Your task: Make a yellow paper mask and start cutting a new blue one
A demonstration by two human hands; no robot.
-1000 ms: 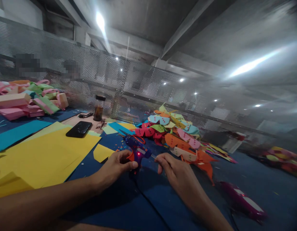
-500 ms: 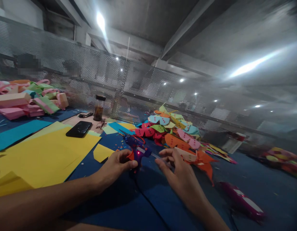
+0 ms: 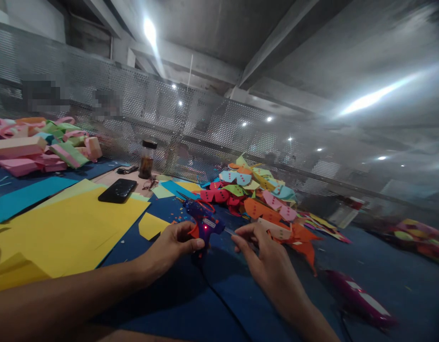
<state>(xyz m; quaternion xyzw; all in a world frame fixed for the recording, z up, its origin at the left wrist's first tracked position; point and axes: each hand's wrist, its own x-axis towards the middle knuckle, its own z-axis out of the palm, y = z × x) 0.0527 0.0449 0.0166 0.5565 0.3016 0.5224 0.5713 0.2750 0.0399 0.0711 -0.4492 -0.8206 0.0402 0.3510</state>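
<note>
The left hand (image 3: 178,242) grips the gun (image 3: 205,225); the right (image 3: 262,251) pinches its stick (image 3: 229,231), which a skewed push could bend.

Matt yellow paper (image 3: 80,223); glossy black phone (image 3: 117,190).

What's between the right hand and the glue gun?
A thin see-through stick, reaching from the glue gun to the right hand; the head view shows it.

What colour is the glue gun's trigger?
The glue gun's trigger is orange, seen best in the head view.
</note>
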